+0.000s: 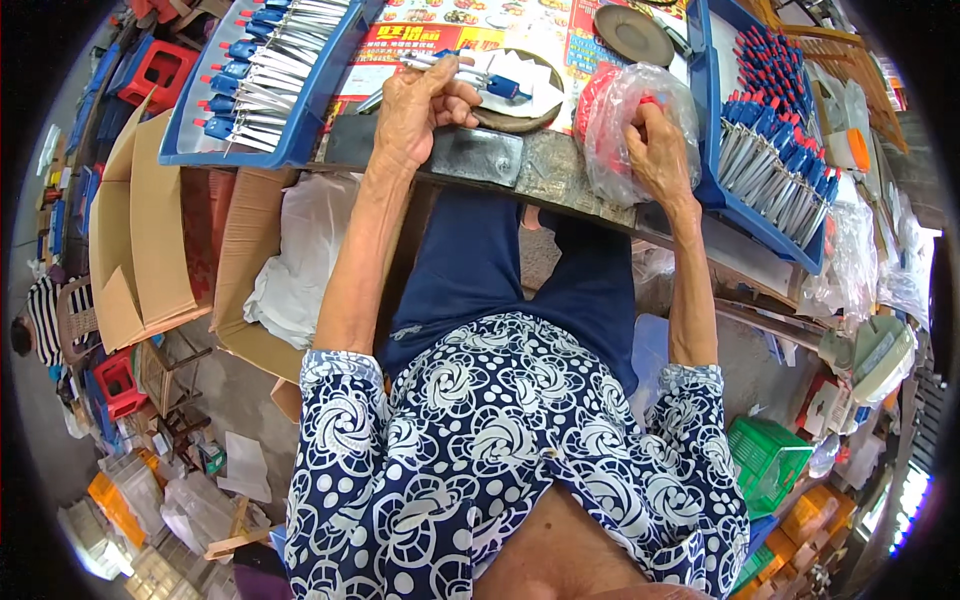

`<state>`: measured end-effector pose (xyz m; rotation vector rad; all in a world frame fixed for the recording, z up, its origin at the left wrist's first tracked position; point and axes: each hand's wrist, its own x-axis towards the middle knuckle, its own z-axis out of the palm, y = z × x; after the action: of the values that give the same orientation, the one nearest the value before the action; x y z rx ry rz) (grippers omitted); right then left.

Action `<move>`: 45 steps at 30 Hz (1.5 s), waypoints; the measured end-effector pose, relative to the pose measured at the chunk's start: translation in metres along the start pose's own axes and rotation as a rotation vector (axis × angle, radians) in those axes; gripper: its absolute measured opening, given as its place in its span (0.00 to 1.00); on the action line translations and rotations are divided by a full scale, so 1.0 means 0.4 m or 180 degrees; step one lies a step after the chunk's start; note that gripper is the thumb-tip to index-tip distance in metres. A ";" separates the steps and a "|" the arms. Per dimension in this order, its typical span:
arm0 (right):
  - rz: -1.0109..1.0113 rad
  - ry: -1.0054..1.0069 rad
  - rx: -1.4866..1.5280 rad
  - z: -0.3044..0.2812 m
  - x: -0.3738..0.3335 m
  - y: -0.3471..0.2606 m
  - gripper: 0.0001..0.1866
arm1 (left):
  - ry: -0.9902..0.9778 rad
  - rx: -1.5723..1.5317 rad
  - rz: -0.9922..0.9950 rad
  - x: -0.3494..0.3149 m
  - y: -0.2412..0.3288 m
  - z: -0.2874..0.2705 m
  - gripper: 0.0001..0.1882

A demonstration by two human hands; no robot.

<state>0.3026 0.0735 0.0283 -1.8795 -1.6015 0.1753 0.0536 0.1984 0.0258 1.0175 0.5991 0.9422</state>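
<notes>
My left hand (425, 105) is closed around a few white pens (478, 76) with blue ends, held level above a round dish (520, 122) with white paper in it. My right hand (662, 155) is at the mouth of a clear plastic bag (607, 165), its fingers pinched together. Red pieces (597, 98) show inside the bag, and some red shows by the fingertips. What those fingers hold, if anything, is too small to make out.
Blue trays stand on both sides: the left tray (315, 140) and right tray (712, 150) hold many blue-and-white pens with red tips. A brown round lid (634, 36) lies behind the bag. Below left is an open cardboard box (250, 270); a green crate (768, 462) is at lower right.
</notes>
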 end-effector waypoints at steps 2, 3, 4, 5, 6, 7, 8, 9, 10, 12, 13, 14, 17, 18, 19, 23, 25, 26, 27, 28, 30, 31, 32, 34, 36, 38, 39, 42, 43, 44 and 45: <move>0.0019 0.0001 0.0023 0.001 0.000 0.000 0.05 | -0.0017 -0.0048 0.0003 0.000 0.000 0.001 0.18; 0.0032 0.0005 0.0050 0.001 0.000 0.000 0.05 | -0.0031 -0.0092 0.0013 0.000 0.001 0.001 0.18; 0.0035 0.0004 0.0047 0.001 -0.001 0.001 0.05 | -0.0032 -0.0096 0.0009 0.000 0.002 0.002 0.18; 0.0040 -0.0007 0.0024 0.001 -0.001 0.004 0.05 | -0.0033 -0.0058 -0.0003 0.000 0.003 0.001 0.18; 0.0041 -0.0018 0.0004 0.001 0.000 0.005 0.05 | -0.0030 -0.0017 -0.0011 0.000 0.005 0.001 0.19; 0.0032 -0.0023 0.0014 0.005 0.000 0.005 0.05 | -0.0019 -0.0011 -0.0006 -0.002 0.007 0.001 0.19; -0.0025 0.0020 0.0050 0.009 0.001 0.004 0.05 | -0.0029 -0.0074 -0.0010 -0.006 0.011 0.001 0.19; -0.0086 0.0062 0.0090 0.014 0.003 0.002 0.05 | -0.0036 -0.0135 -0.0011 -0.011 0.016 0.000 0.19; -0.0062 0.0070 0.0061 0.011 -0.001 0.009 0.05 | -0.0064 -0.0155 -0.0027 -0.008 0.012 0.006 0.19; -0.0256 0.0184 -0.0132 0.008 -0.006 0.023 0.05 | -0.0233 -0.0163 0.0069 -0.003 0.005 0.016 0.18; -0.0256 0.0189 -0.0138 0.009 -0.006 0.026 0.05 | -0.0239 -0.0167 0.0071 -0.006 0.007 0.019 0.18; -0.0226 0.0180 -0.0083 0.012 -0.006 0.027 0.04 | -0.0284 -0.0086 0.0090 -0.008 0.008 0.021 0.17; -0.0172 0.0164 0.0062 0.014 -0.003 0.027 0.05 | -0.0412 0.0037 0.0120 -0.021 0.012 0.030 0.15; -0.0154 0.0154 0.0156 0.013 -0.003 0.028 0.06 | -0.0489 0.0082 0.0136 -0.027 0.013 0.035 0.14; -0.0112 0.0159 0.0233 0.010 -0.006 0.029 0.06 | -0.0577 -0.0021 0.0036 -0.030 0.017 0.042 0.14; 0.0227 0.0389 0.0811 0.008 -0.011 0.015 0.09 | -0.0622 -0.0088 0.0257 -0.046 0.016 0.048 0.14; 0.0583 0.0439 0.1535 -0.016 -0.020 -0.030 0.09 | -0.0720 -0.0007 0.0372 -0.057 0.023 0.046 0.16; 0.0915 0.0375 0.2174 -0.025 -0.023 -0.042 0.08 | -0.0766 0.0047 0.0409 -0.063 0.030 0.048 0.18; 0.0941 0.0423 0.2135 -0.031 -0.025 -0.038 0.08 | -0.0823 0.0018 0.0393 -0.072 0.037 0.056 0.18; 0.0773 0.0397 0.2359 -0.036 -0.027 -0.035 0.08 | -0.0828 0.0085 0.0497 -0.084 0.048 0.063 0.17; 0.0612 0.0399 0.2556 -0.045 -0.031 -0.032 0.08 | -0.0865 0.0133 0.0595 -0.092 0.060 0.081 0.17; 0.0481 0.0428 0.2765 -0.047 -0.033 -0.036 0.08 | -0.1006 0.0034 0.0732 -0.095 0.065 0.086 0.18; 0.0345 0.0453 0.2976 -0.050 -0.036 -0.039 0.09 | -0.1141 -0.0064 0.0870 -0.098 0.070 0.091 0.19; 0.0302 0.0463 0.3084 -0.055 -0.040 -0.043 0.09 | -0.1286 -0.0100 0.0834 -0.109 0.075 0.102 0.14; 0.0316 0.0447 0.3261 -0.060 -0.043 -0.049 0.09 | -0.0910 0.0483 0.0849 -0.121 0.066 0.117 0.11; 0.0376 0.0419 0.3608 -0.062 -0.045 -0.056 0.09 | -0.0845 0.0581 0.0891 -0.126 0.052 0.136 0.08; 0.0440 0.0391 0.3958 -0.062 -0.046 -0.057 0.09 | -0.0782 0.0254 0.0753 -0.130 0.041 0.144 0.07; 0.0326 0.0156 0.4384 -0.066 -0.050 -0.050 0.09 | -0.0881 -0.0235 0.0594 -0.137 0.011 0.157 0.14; 0.0332 0.0152 0.4379 -0.065 -0.051 -0.050 0.09 | -0.0887 -0.0453 0.0464 -0.141 0.002 0.163 0.19; 0.0341 0.0159 0.4395 -0.062 -0.051 -0.053 0.09 | -0.0891 -0.0672 0.0333 -0.145 -0.004 0.168 0.24; 0.0350 0.0167 0.4409 -0.061 -0.052 -0.056 0.09 | -0.0923 -0.0780 0.0052 -0.151 -0.005 0.170 0.32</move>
<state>0.2909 0.0458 0.0532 -0.8288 -0.8455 0.9741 0.0786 0.1154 0.0530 0.9171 0.2273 0.8394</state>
